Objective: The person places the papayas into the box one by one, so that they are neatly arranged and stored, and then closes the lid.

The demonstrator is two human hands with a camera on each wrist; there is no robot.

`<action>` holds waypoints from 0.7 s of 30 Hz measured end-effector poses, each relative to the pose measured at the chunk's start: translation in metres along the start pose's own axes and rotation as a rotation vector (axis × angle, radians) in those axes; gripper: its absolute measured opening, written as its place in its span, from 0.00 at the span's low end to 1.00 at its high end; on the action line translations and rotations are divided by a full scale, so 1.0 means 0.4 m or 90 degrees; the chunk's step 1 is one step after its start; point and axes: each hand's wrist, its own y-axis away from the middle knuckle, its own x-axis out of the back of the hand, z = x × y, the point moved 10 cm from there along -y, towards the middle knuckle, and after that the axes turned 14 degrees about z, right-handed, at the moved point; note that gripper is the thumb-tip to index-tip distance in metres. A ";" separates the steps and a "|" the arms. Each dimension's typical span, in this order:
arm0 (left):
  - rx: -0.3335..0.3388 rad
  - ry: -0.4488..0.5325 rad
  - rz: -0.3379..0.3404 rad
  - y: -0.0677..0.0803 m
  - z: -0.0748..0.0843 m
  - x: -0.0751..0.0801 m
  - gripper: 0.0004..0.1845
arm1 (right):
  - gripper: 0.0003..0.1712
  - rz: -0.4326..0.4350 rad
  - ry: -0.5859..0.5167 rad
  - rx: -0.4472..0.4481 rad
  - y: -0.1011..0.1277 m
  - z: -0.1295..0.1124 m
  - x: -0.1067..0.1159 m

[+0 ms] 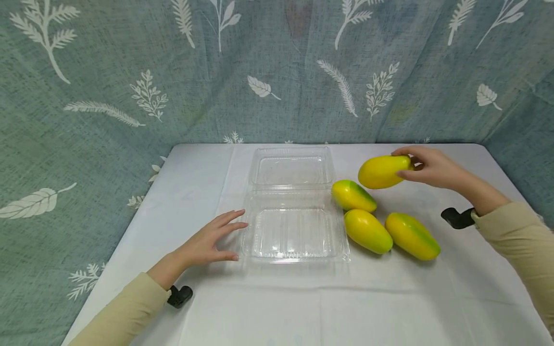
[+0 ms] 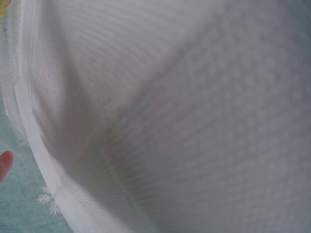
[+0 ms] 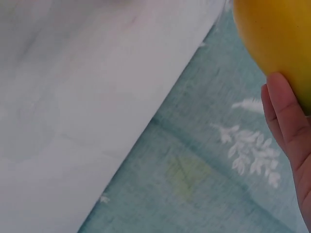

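Note:
In the head view the right hand (image 1: 426, 166) grips a yellow mango (image 1: 383, 172) by its right end, above the back right of the table. The right wrist view shows fingers (image 3: 287, 109) against that mango (image 3: 279, 36). Below it lie three more yellow-green mangoes: one (image 1: 354, 196) by the container's right edge, one (image 1: 368, 231) in front, one (image 1: 412, 236) further right. A clear plastic clamshell container (image 1: 294, 233) stands with its lid (image 1: 292, 168) folded back. Spread fingers of the left hand (image 1: 209, 242) are beside the container's left edge; whether they touch it I cannot tell.
A white cloth (image 1: 294, 307) covers the table. Behind and around it hangs a blue-green curtain (image 1: 294, 96) with white leaf prints. The left wrist view is mostly blurred white cloth, with one fingertip (image 2: 6, 162) at its left edge.

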 end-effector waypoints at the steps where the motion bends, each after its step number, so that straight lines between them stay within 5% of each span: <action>1: 0.001 0.001 0.000 0.000 0.000 0.000 0.37 | 0.26 0.000 -0.004 0.006 -0.001 -0.008 -0.004; 21: -0.013 -0.014 0.003 0.000 0.005 -0.001 0.37 | 0.23 -0.038 -0.096 0.105 0.000 -0.157 -0.125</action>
